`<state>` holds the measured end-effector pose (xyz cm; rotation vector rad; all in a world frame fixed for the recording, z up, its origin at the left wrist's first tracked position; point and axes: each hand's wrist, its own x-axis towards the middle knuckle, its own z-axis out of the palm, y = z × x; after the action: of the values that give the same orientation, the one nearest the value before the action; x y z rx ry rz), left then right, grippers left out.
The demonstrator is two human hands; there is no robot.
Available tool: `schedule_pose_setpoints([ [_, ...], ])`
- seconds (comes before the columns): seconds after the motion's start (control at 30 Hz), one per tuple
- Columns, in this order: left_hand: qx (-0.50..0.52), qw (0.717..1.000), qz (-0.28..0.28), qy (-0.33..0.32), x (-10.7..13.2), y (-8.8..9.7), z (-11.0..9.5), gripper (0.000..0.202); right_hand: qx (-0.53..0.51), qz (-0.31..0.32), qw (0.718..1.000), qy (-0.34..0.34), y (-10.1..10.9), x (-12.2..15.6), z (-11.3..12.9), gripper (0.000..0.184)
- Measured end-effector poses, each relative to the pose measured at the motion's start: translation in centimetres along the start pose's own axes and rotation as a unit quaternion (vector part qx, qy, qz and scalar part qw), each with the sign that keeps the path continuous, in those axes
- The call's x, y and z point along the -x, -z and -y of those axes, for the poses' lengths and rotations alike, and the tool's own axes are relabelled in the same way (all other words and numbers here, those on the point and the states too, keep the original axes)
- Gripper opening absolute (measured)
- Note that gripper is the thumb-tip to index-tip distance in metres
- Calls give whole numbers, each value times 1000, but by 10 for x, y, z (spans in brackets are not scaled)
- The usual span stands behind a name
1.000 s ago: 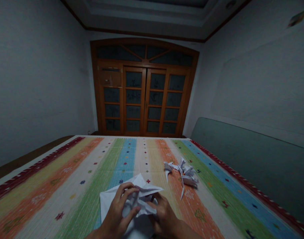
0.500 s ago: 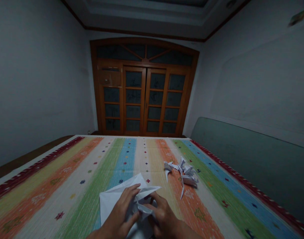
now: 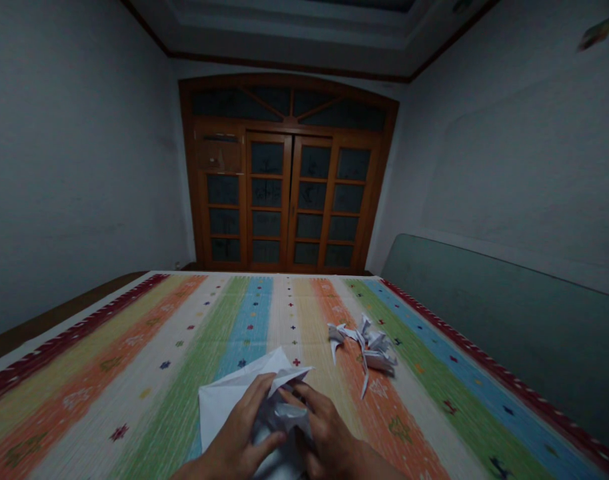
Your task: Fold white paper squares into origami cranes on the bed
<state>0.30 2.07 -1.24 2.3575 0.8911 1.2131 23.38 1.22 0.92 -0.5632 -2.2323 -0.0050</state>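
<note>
1. The left hand [image 3: 238,427] is curled over a sheet of white paper [image 3: 224,403], its fingers bent around the bunched middle.
2. The right hand [image 3: 325,427] sits just beside it, fingers bent inward, and the two hands press the gathered paper between them. It looks like a pinch, though in this dim view I cannot tell which fingers bear the load.
3. The sheet lies between and under the hands. A wide flat flap spreads out past the left hand, a pointed corner sticks out ahead of both hands, and the lower part runs out of view below them.
4. The step in hand appears to be folding and shaping the sheet by hand, with creases being pressed into its bunched middle.
5. The next move seems to call for a firm hold on the gathered middle while the loose flap by the left hand is brought under control.
6. Ahead and to the right of the right hand, a folded paper shape [image 3: 367,347] with spiky points lies on a striped cloth cover [image 3: 109,400]. Far ahead of the hands stand wooden doors [image 3: 284,193] with glass panes, and off to the right runs a green board [image 3: 484,320].
</note>
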Motion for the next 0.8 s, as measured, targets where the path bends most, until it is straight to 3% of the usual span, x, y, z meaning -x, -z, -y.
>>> schedule_pose_setpoints([
  [0.3, -18, 998, 31, 44, -17, 7, -32, 73, 20, 81, 996, -32, -7, 9, -10, 82],
  [0.53, -44, 998, 32, 31, -13, 12, -22, 72, 29, 80, 996, -26, -7, 11, -14, 67],
  [0.7, -4, 998, 12, 60, -18, 15, -22, 38, 19, 67, 998, -11, -7, 9, -13, 64],
  [0.8, -3, 995, -3, 95, -24, 16, -27, 32, 12, 65, 998, -5, -7, 6, -12, 64],
])
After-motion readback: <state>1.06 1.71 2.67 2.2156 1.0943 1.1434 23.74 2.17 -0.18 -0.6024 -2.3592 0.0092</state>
